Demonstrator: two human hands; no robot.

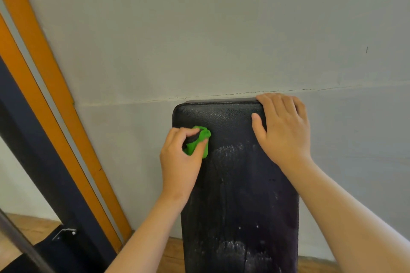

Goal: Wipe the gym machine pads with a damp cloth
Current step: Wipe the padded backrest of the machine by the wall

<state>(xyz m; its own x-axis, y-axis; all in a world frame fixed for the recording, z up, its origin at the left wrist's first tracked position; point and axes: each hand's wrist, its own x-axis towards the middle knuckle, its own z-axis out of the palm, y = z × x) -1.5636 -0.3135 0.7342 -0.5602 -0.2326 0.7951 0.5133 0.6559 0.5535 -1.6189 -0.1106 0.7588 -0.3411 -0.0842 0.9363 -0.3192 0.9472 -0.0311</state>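
Pressing against the upper left part of a black gym pad, a bunched bright green cloth sits in the left hand. That hand's grip is clenched around the cloth. The thumb lies along the bundle's lower right side and the curled fingers wrap over its top. Only a wad of green shows between them, touching the pad's textured face just inside its left edge.

The right hand rests on the pad's upper right corner with its grip released. Its fingers are straight and close together over the top edge, and the thumb points inward across the pad's face. Both forearms come up from beside the pad's lower end, one on each side.

The pad is long and narrow, with a rounded top end. Whitish smears and specks mark its face below the cloth, in one patch at mid-height and another near the bottom. Whether they are moisture or residue cannot be told.

Behind the pad is a plain grey wall, with a thin crack running just above the pad's top edge. Well to the left of the pad, two orange bars lean diagonally, and a dark beam runs alongside them, further from the pad. A small metal bracket shows low on that side. Wooden floor is visible beside the pad's lower left.
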